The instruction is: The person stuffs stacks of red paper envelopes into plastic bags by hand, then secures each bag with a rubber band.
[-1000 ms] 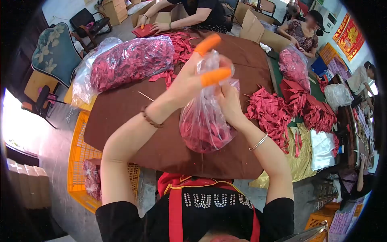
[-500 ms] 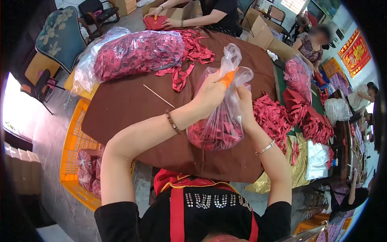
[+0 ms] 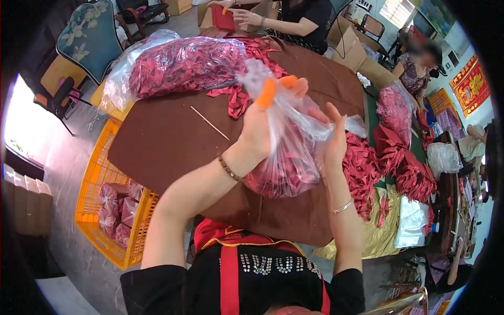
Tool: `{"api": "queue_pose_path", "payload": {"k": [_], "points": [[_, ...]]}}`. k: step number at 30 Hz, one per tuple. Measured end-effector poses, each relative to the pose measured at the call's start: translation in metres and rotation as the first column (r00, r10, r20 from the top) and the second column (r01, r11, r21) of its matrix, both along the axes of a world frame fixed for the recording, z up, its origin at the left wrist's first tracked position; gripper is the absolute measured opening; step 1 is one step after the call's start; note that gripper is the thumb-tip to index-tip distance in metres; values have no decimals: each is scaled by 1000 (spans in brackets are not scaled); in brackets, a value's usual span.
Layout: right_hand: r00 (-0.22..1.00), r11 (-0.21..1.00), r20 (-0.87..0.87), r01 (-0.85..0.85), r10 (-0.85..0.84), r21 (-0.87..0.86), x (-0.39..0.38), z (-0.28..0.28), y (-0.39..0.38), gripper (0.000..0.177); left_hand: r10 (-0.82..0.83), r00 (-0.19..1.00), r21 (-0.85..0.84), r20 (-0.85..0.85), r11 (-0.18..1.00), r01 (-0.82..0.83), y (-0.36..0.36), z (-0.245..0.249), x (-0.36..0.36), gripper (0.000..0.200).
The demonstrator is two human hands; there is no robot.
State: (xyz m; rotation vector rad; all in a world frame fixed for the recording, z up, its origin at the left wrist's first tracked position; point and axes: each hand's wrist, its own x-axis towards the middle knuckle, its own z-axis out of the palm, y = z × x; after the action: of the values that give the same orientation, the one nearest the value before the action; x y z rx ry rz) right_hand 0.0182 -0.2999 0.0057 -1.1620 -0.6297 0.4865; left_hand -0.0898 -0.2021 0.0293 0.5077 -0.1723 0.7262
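A clear plastic bag (image 3: 286,165) filled with red ribbon pieces rests on the brown tabletop, near its front edge. My left hand (image 3: 260,123), with orange covers on two fingers, grips the gathered neck of the bag, and loose plastic sticks out above it. At the bag's right side, my right hand (image 3: 332,139) has the twisted plastic between its thumb and fingers, with an end of it poking out to the right. The fingertips of this hand are slightly blurred.
A large bag of red ribbons (image 3: 186,65) lies at the back left near a thin stick (image 3: 210,122). Red ribbon piles (image 3: 359,168) are on the right. An orange crate (image 3: 107,244) stands at lower left. Two people (image 3: 302,26) work across the table and at back right.
My hands have moved apart, the left one leftward and the right one slightly right and down. The bag's neck is now spread between them. The person opposite has lifted a red item.
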Motion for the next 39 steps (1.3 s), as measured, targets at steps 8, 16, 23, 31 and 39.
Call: {"api": "queue_pose_path", "payload": {"k": [8,16,23,31,39], "points": [[745,816,-476,-155,466,557,21,-12,-15,33,228,928,14,-295,972,-234,-8,7,8,34],[875,723,-177,-241,450,648,15,3,-4,36,454,849,433,-271,845,-314,-23,14,4,35],[860,795,-189,-325,474,512,13,5,-5,37,254,913,507,-320,860,-62,-6,10,4,34],[865,757,-17,-430,502,491,6,29,-2,39,362,858,643,-366,764,-48,-9,35,-2,33],[894,893,-90,-421,438,161,-9,15,20,38,262,789,368,-556,928,-49,5,16,-6,32]]}}
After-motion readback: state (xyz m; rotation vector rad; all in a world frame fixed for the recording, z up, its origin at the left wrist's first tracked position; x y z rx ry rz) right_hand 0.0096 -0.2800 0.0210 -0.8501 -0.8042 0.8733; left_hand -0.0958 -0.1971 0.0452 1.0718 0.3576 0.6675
